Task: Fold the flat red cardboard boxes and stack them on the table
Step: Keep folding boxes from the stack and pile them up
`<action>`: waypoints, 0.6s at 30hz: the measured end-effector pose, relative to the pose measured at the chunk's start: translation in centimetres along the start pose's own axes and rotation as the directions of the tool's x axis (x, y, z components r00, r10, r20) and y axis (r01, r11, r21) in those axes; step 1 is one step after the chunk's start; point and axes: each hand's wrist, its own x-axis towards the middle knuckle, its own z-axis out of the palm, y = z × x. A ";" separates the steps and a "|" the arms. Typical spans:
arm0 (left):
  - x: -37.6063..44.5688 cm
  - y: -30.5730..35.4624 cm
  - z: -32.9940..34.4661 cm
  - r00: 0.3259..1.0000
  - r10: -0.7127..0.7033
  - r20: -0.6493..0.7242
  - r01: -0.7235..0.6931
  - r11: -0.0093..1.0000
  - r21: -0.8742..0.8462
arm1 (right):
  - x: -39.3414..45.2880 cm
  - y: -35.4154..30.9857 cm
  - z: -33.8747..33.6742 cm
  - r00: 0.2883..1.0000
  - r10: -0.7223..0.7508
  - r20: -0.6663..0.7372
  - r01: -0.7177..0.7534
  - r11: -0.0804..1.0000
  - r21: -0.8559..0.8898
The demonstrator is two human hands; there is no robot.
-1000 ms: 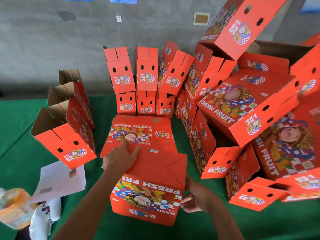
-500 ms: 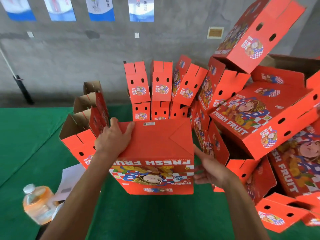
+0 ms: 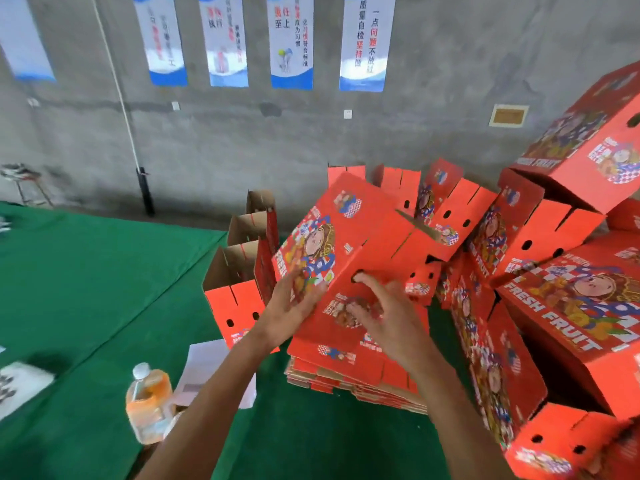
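Note:
A folded red fruit box (image 3: pixel 349 237) is tilted in the air above the stack of flat red boxes (image 3: pixel 346 372) on the green table (image 3: pixel 86 289). My left hand (image 3: pixel 291 306) lies with straight fingers against its printed face. My right hand (image 3: pixel 384 313) has spread fingers against the box's side, its index fingertip by a round hole. Neither hand curls round the box. Folded boxes are piled high on the right (image 3: pixel 571 289), and more stand at the back.
A row of open folded boxes (image 3: pixel 239 271) stands left of the held one. An orange drink bottle (image 3: pixel 149 403) and white papers (image 3: pixel 211 368) lie near my left forearm. A grey wall with posters (image 3: pixel 291 43) is behind the table.
The box has gone up and away from me and tipped onto its edge. My hands went from holding its sides to flat, spread fingers on it. The view has tilted upward.

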 end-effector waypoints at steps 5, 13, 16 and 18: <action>0.2 0.1 -6.1 0.967 0.209 -0.148 -0.206 0.978 0.037 | 4.3 -6.2 4.7 0.961 -0.265 -0.074 0.256 0.960 -0.114; -0.2 -0.9 -21.8 0.851 0.315 -0.421 -0.265 0.949 0.173 | 11.7 -18.7 16.9 0.874 -0.485 -0.033 0.482 0.874 -0.066; -0.2 -3.9 -28.1 0.842 0.253 -0.477 -0.179 0.964 0.195 | 13.7 -22.0 22.8 0.862 -0.504 0.045 0.505 0.863 -0.015; 0.1 -6.4 -31.6 0.852 0.175 -0.494 -0.099 0.979 0.177 | 14.6 -23.1 27.0 0.855 -0.499 0.138 0.502 0.865 0.018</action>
